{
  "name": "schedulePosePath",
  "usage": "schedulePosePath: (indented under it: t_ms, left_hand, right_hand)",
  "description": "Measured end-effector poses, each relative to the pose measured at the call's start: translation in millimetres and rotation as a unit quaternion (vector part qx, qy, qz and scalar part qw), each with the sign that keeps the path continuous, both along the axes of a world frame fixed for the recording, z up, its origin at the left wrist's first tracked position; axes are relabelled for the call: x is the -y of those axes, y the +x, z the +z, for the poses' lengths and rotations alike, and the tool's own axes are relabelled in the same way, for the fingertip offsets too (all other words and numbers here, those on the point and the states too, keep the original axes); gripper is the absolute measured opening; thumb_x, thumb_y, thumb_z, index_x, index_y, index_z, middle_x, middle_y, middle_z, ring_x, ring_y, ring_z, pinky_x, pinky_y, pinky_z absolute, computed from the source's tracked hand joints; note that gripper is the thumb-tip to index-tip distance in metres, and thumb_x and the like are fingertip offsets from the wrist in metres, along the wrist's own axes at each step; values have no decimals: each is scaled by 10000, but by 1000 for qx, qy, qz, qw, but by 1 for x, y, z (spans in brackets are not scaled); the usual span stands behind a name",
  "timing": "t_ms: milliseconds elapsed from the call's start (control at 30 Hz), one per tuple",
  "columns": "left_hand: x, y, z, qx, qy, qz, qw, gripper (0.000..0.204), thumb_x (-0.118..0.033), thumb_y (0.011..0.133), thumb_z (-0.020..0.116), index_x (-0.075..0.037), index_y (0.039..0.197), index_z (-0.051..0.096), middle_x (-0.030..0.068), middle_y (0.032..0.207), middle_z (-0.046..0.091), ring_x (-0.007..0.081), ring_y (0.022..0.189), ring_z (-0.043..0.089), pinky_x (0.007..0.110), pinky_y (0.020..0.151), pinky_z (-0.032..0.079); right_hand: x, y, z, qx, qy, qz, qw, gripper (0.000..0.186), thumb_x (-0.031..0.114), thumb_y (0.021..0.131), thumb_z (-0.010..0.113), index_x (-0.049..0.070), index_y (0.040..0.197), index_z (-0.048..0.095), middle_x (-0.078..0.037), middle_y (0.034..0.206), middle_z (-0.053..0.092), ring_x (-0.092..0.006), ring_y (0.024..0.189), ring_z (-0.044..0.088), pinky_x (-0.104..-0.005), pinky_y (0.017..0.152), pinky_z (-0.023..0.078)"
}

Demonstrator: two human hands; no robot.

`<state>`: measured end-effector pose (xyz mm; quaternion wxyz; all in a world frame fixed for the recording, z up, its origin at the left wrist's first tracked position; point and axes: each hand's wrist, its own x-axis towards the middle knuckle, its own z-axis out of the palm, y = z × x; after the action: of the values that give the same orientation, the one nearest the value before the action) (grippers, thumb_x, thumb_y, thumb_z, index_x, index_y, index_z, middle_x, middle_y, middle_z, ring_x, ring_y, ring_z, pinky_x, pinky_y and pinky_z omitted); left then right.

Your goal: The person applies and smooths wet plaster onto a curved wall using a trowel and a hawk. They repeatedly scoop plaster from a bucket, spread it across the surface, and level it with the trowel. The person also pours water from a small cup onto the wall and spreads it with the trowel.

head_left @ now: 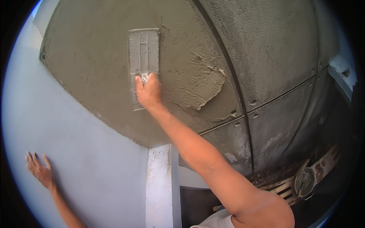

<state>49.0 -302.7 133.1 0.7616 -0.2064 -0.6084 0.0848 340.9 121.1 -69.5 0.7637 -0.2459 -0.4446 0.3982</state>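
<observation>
My right hand [150, 92] grips the handle of a rectangular plastering float [143, 49], its ribbed back toward me. The float lies against the wet grey-brown mortar [91, 57] spread over the wall, its long side nearly upright. To its right a rough, thicker patch of mortar [201, 81] stands out with a ragged edge. At the lower left, my left hand [40, 171] rests with fingers spread on a smooth pale wall [95, 159] and holds nothing.
Grooved grey panels [273, 41] adjoin the mortar on the right. A white ledge [159, 186] projects below it. At the lower right, a round pan [304, 181] with mortar sits on wooden slats [283, 189], and a plank [326, 164] lies beside it.
</observation>
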Motion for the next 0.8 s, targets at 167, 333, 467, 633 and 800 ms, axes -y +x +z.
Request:
schedulePosePath:
  t_ms: [167,333,467,633,800]
  left_hand:
    - [0,2,-1,-4,-2,-38,999,443,-312,1014,581,-38,1362,556,88,1579,420,275,1489,335,474,1236,253]
    - [-1,5,0,2,-3,-12,1000,464,-336,1023,566,-31,1372,550,90,1583,409,276,1488,335,463,1236,254]
    - [0,4,1,-3,-10,-14,1000,497,-372,1033,545,-18,1383,544,91,1586,404,280,1488,332,458,1237,251]
    - [2,-3,3,-13,-12,-8,1000,503,-370,1033,549,-19,1393,538,92,1592,398,281,1487,337,460,1237,247]
    - [4,-6,4,-20,-11,4,1000,474,-356,1027,569,-33,1373,549,82,1587,408,281,1475,361,465,1227,277]
  right_hand:
    - [51,9,-21,-178,41,204,962,130,58,909,609,-34,958,532,-76,682,568,-134,442,518,-329,418,467]
    - [50,106,-169,-403,-60,232,883,122,-8,869,474,55,934,556,19,550,416,-108,378,389,-313,366,423]
    - [20,140,-218,-470,-141,190,850,86,20,857,473,86,864,527,14,554,416,-115,381,375,-337,373,406]
    - [5,121,-176,-421,-98,271,860,154,-42,831,486,43,958,470,-13,557,394,-134,369,385,-354,364,398]
    - [3,108,-125,-395,-81,276,872,147,-52,843,520,25,957,469,-15,549,404,-131,359,400,-355,355,404]
